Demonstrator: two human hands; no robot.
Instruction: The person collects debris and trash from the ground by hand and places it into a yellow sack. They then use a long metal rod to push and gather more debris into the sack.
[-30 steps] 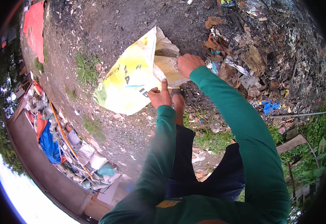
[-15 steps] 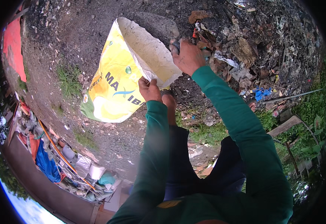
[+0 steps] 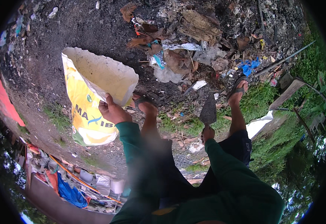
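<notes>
While the left hand (image 3: 112, 111) pinches the near rim of the yellow-and-white sack (image 3: 90, 100), the sack hangs open just beyond that hand, mouth up, base on the dirt ground (image 3: 58, 41). Right hand (image 3: 207, 133) is clenched round the handle of a trowel (image 3: 208, 110), blade pointing away, well apart from the sack, to the right of the left hand w/ the person's sandalled foot (image 3: 145, 105) between. Beyond both hands lies a litter pile (image 3: 185, 56): dry leaves, plastic scraps, blue bits. Grass (image 3: 256, 100) sits past the right hand. To do it well, prob. best to keep the rim pulled high & wide so the mouth stays open, and bring the trowel level over it, not tilted.
</notes>
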